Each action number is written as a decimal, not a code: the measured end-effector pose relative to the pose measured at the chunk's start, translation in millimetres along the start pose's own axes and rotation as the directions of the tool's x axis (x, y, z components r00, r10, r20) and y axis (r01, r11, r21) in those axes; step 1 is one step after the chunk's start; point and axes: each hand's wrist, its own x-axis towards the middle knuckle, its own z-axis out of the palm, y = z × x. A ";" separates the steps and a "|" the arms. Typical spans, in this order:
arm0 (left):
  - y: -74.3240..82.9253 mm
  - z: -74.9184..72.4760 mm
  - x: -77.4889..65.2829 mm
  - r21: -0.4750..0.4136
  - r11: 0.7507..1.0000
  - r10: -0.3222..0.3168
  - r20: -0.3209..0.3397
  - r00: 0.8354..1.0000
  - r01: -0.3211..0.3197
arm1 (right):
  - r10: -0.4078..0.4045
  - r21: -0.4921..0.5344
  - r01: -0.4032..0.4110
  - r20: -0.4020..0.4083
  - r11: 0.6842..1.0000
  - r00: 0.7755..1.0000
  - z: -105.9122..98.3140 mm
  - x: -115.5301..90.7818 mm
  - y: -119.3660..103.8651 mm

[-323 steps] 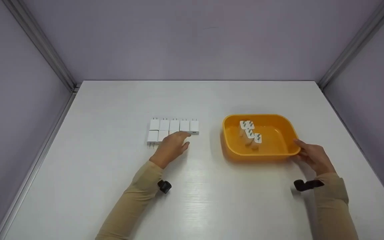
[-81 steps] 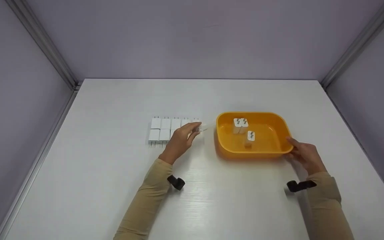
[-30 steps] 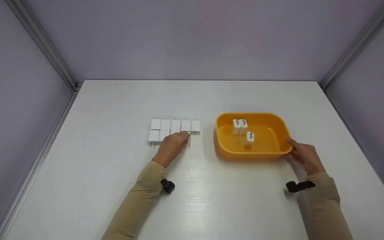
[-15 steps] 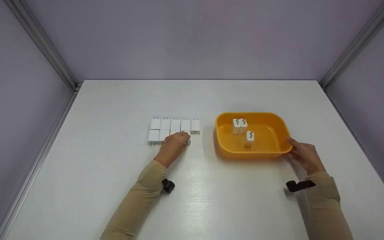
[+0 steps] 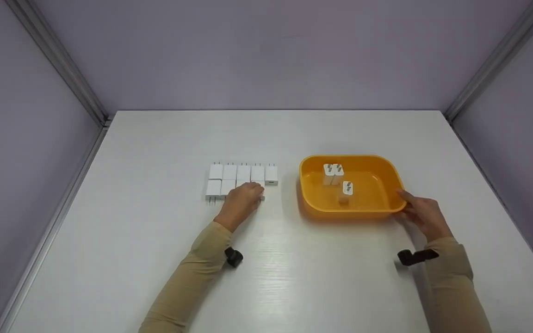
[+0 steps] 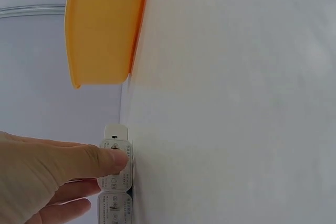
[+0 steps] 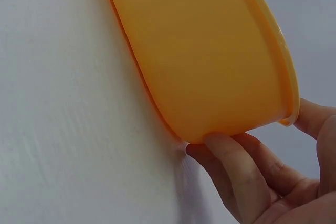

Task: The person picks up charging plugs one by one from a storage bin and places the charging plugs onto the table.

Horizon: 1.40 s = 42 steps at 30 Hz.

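In the head view, several white plug chargers [image 5: 243, 173] lie side by side in two touching rows, the far row's prongs pointing away and the near row's pointing toward me. My left hand [image 5: 238, 203] covers part of the near row's right end. Its thumb presses the prong face of the end charger [image 6: 116, 182] in the left wrist view, with the fingers curled behind. My right hand [image 5: 426, 217] grips the right front corner of an orange plastic tub [image 5: 352, 215], thumb over the rim and fingers under the outside. Three chargers [image 5: 329, 175] stand inside it, prongs up.
All of this is on a white table [image 5: 294, 277]. Pale lilac panels [image 5: 266, 55] enclose its back and sides, with metal corner posts [image 5: 58, 60]. Black wrist cameras [image 5: 234, 257] sit on both sleeves.
A charger has left the tub: four stood there earliest, three now. The left hand carried one past the far row's end, then moved to the near row's end. The tub shifted slightly left.
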 end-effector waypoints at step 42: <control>35.6 -12.4 16.0 -0.131 0.987 0.099 0.039 0.994 -0.093 | 0.071 -0.154 -0.089 -0.120 0.984 0.990 3.7 -0.8 -4.9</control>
